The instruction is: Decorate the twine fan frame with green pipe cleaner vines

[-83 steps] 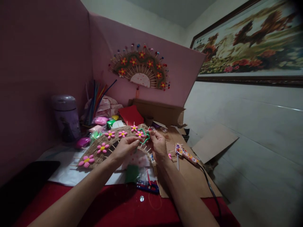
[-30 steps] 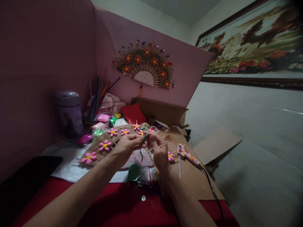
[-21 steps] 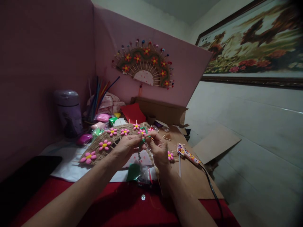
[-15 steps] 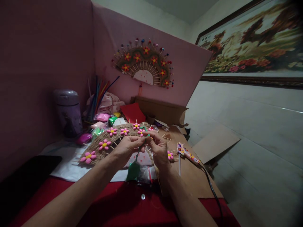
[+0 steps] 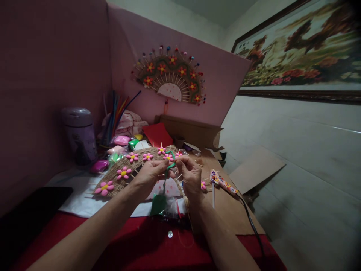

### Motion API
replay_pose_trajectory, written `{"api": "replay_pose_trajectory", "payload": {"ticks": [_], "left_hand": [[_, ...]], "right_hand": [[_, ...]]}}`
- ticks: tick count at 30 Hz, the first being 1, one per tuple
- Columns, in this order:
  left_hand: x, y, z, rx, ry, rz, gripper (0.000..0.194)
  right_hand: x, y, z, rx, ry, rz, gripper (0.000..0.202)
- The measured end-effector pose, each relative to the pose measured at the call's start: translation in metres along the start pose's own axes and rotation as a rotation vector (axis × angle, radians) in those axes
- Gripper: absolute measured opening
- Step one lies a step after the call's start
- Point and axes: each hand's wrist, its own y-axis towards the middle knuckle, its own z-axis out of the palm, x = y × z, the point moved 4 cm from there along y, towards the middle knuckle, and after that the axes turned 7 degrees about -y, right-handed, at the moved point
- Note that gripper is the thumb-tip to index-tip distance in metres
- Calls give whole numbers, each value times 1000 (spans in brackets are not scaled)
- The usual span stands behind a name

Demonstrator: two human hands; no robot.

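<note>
A thin green clay strand (image 5: 171,165) runs between my hands; one end curls up over the flowers and another part hangs toward a green packet (image 5: 158,205). My left hand (image 5: 153,175) pinches it between thumb and finger. Close beside it, my right hand (image 5: 190,175) also has its fingertips closed on the strand. Below and behind them lies a fan-shaped piece (image 5: 115,184) wrapped in brown twine, with thin sticks and pink flowers with yellow centres. My hands hide part of its right side.
A floral glue gun (image 5: 224,183) with a black cord lies on cardboard (image 5: 225,214) at right. Bags of coloured clay (image 5: 98,165), a purple cup (image 5: 79,137) and pipe cleaners (image 5: 115,116) stand at left. A finished-looking fan (image 5: 169,67) hangs on the pink panel.
My right fingertips have drawn slightly right, away from the left ones, so more of the green strand shows between them. The view has shifted a little.
</note>
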Motion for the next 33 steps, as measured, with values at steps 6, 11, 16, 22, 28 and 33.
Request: {"api": "replay_pose_trajectory", "payload": {"ticks": [6,11,16,22,28,33], "left_hand": [[-2,1,-2,-62,6,36,28],[-5,0,-1,-33,66,70,39],[-5,0,-1,-38,100,62,29],[-8,-2,1,-35,153,114,37],[-8,-2,5,0,196,81,49],[-5,-2,6,-1,145,31,50]], "right_hand": [[0,-3,3,86,-18,11,33],[2,-3,5,67,-66,12,20],[1,-3,2,23,-106,0,20],[3,-5,2,64,-118,-7,29],[6,-3,3,65,-159,-85,21],[4,-2,1,26,-172,-30,22]]}}
